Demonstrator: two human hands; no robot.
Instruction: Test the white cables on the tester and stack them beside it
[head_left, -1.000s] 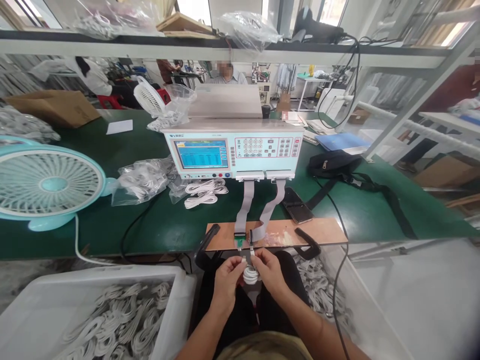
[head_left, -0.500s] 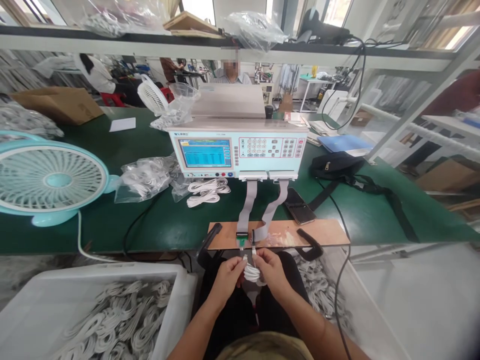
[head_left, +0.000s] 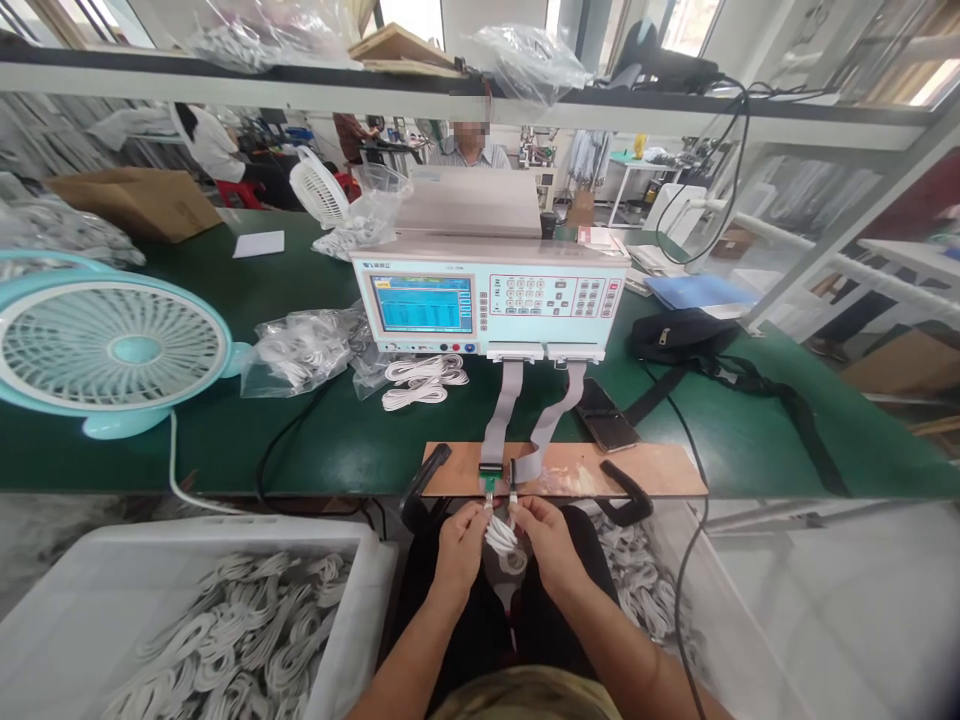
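Note:
A coiled white cable [head_left: 504,538] hangs between my hands at the front edge of the table. My left hand [head_left: 463,540] pinches one end of it, close below a small green circuit board [head_left: 490,483]. The other end is pinched in my right hand [head_left: 543,535], at the dark connector [head_left: 514,472] beside the board. Whether each plug is fully seated is too small to tell. Two grey ribbon cables [head_left: 504,410] run from these connectors up to a tester [head_left: 491,300] with a lit blue screen. The board and connector rest at a wooden strip [head_left: 570,470].
White bins of coiled cables stand at left [head_left: 360,560] and right [head_left: 739,600]. More coils [head_left: 425,382] and a bagged bundle [head_left: 300,350] lie near the tester. A turquoise fan [head_left: 112,345], a phone [head_left: 606,415] and a black bag [head_left: 679,335] are on the table. A person [head_left: 471,150] sits opposite.
My left hand has moved up with its cable end, which now meets the green board. My right hand stays at its connector. The whole view has shifted slightly.

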